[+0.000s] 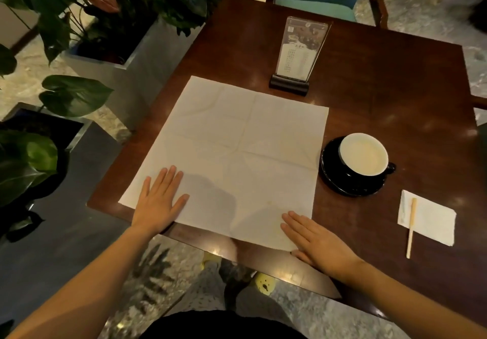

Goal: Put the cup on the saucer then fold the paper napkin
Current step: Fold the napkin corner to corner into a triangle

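Two flat hands on the napkin

We see the big white napkin (232, 151) spread open on the brown table (395, 88). Our left hand (158, 201) lies flat on its near left corner, fingers spread, holding nothing. Our right hand (316, 243) lies flat on its near right corner, holding nothing too. Just right of the napkin, the cup (365, 155) sits on the black saucer (329, 172).

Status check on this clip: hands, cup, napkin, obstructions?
Left hand and right hand flat, open, on napkin near edge. Cup on saucer. Napkin unfolded. Nothing in the way.
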